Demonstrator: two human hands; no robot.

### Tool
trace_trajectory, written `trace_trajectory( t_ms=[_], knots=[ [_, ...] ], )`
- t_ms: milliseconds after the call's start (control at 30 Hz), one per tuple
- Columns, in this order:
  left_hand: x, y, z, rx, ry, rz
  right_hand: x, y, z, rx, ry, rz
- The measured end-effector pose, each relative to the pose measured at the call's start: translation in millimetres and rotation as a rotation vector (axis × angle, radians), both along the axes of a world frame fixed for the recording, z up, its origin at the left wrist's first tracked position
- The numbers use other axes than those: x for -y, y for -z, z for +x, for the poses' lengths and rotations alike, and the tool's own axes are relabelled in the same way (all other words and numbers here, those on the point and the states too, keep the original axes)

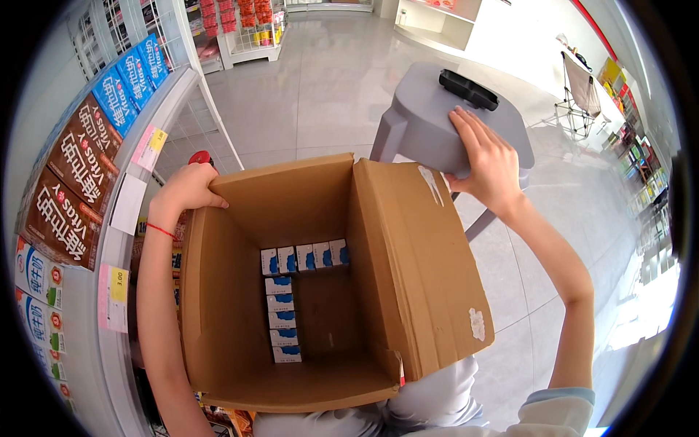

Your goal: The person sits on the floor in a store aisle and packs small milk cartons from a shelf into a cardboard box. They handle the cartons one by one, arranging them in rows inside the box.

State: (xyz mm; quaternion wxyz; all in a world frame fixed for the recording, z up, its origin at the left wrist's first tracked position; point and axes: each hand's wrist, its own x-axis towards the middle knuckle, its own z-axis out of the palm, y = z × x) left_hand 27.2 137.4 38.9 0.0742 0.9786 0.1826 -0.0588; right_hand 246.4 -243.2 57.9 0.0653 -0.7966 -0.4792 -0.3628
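An open cardboard box [437, 257] stands before me, its right flap folded outward. My left hand [188, 185] grips the box's far left corner, thumb over the rim. My right hand [489, 158] rests on the edge of a grey plastic stool [415, 104], fingers spread over its seat and nothing held. A black device [468, 90] lies on the seat just beyond my fingertips. Inside the box, several small white-and-blue cartons [306, 258] line the far side, and several more [284, 319] form a column along the left.
A store shelf [112, 229] at the left carries brown drink packs [65, 218], blue drink packs [131, 82] and milk cartons [41, 278]. A white wire rack [256, 49] stands at the back; a folding chair [581, 90] is at the far right.
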Motion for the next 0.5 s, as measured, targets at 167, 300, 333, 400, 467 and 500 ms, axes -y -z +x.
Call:
trace_trajectory(
  t_ms=[167,300,333,400,467,500],
  knots=[
    [-1.8,1.4,-4.5,0.02,0.013,0.007,0.6,-2.6,10.1,-0.034,0.013,-0.025],
    [0.8,0.1,-1.6,-0.02,-0.016,0.047,2.5,-2.8,12.9,-0.031,0.014,-0.032],
    [1.8,-0.2,-1.6,-0.021,-0.027,0.036,2.6,-2.9,13.2,-0.034,0.012,-0.032],
    [4.3,0.2,-0.1,-0.019,-0.038,0.013,4.6,-2.4,12.8,-0.028,0.012,-0.034],
    [8.0,-2.5,-1.0,-0.025,-0.045,0.022,3.7,-0.3,11.7,-0.018,-0.001,-0.037],
    [10.2,-4.9,-2.4,-0.03,-0.052,0.029,1.6,0.2,8.3,-0.026,-0.002,-0.04]
  ],
)
